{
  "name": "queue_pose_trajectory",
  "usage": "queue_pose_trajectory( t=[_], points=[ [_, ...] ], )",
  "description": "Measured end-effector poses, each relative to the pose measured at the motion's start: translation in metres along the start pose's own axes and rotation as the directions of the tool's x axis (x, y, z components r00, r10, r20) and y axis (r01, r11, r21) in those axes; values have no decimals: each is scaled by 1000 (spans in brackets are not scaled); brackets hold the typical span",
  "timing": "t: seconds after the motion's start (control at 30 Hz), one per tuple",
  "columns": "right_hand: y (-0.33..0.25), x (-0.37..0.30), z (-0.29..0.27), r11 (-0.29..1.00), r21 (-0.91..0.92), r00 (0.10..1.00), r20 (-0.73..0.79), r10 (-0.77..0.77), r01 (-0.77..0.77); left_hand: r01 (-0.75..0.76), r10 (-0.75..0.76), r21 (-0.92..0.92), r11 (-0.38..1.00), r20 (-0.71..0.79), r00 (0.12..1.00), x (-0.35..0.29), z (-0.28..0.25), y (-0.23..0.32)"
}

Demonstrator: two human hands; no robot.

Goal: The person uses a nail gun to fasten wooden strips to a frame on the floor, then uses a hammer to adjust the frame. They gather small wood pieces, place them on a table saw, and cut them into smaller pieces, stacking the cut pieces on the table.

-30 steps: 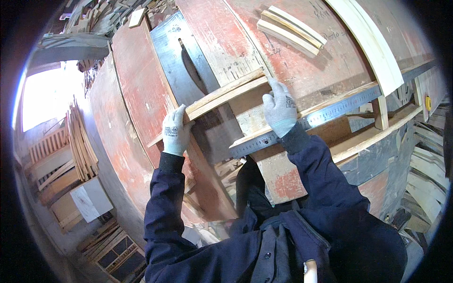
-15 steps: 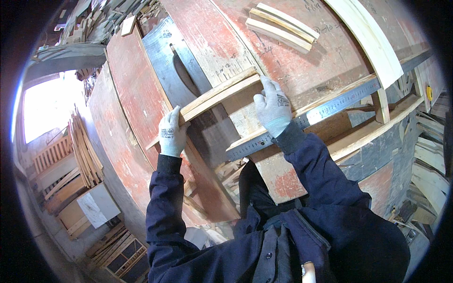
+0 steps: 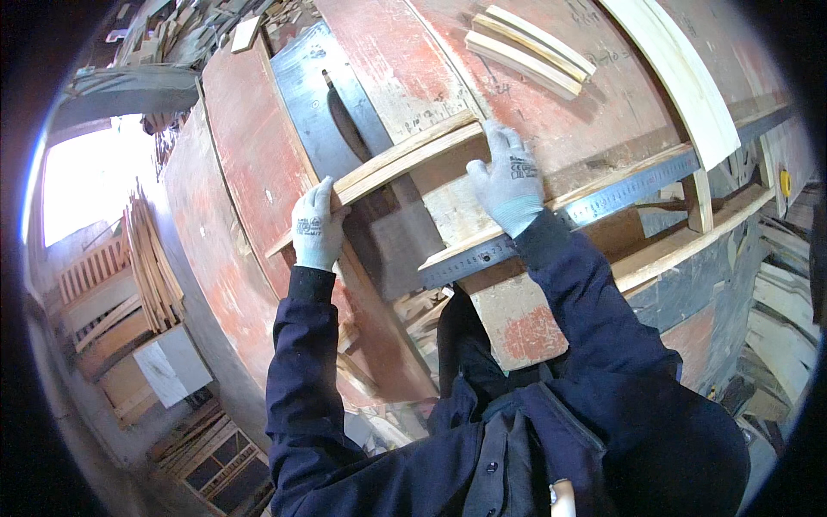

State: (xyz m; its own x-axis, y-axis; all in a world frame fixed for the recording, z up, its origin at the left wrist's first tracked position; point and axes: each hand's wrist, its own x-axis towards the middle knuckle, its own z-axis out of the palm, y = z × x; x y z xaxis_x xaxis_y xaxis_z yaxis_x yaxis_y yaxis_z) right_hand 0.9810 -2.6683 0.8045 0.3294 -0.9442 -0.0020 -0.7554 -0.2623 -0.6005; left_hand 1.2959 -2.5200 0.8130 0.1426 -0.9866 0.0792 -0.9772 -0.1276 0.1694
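Note:
A narrow wooden strip lies slantwise across the worn red-and-bare saw table. A line runs along it; whether it is one piece or two side by side I cannot tell. My left hand, in a pale work glove, is closed around its left end. My right hand, gloved alike, has its fingers curled at the strip's right end, thumb bent below. Just beyond the strip, a dark curved saw blade shows in the slot of a metal plate. A steel ruler runs along a wooden rail under my right wrist.
Several cut wooden strips lie at the table's far right. A long pale board crosses the right side. Stacked slats lean at the left, near a bright opening. Offcuts pile up at the right edge.
The whole view has shifted slightly, so the table sits a little higher and farther right. Both hands stay at the strip's ends, and it lies in nearly the same place by the blade.

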Motion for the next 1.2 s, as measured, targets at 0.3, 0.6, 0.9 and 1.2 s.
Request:
queue_pose_trajectory(
  t=[0.3, 0.6, 0.9, 1.2],
  points=[
    [-20, 76, 13, 679, -336, 756, 340, -559, 653, 0, 0, 32, 999, -22, 1000, 2, -9, 3],
    [-6, 81, 22, 673, -319, 738, 401, -542, 668, 107, -107, 12, 994, -14, 994, -14, -10, -15],
    [1, 87, 28, 641, -253, 689, 300, -660, 724, 49, -49, -4, 999, -13, 999, -1, -2, -39],
    [-27, 132, 42, 612, -467, 743, 168, -648, 639, 292, -292, 2, 956, -58, 955, 62, -4, -72]
  ],
)
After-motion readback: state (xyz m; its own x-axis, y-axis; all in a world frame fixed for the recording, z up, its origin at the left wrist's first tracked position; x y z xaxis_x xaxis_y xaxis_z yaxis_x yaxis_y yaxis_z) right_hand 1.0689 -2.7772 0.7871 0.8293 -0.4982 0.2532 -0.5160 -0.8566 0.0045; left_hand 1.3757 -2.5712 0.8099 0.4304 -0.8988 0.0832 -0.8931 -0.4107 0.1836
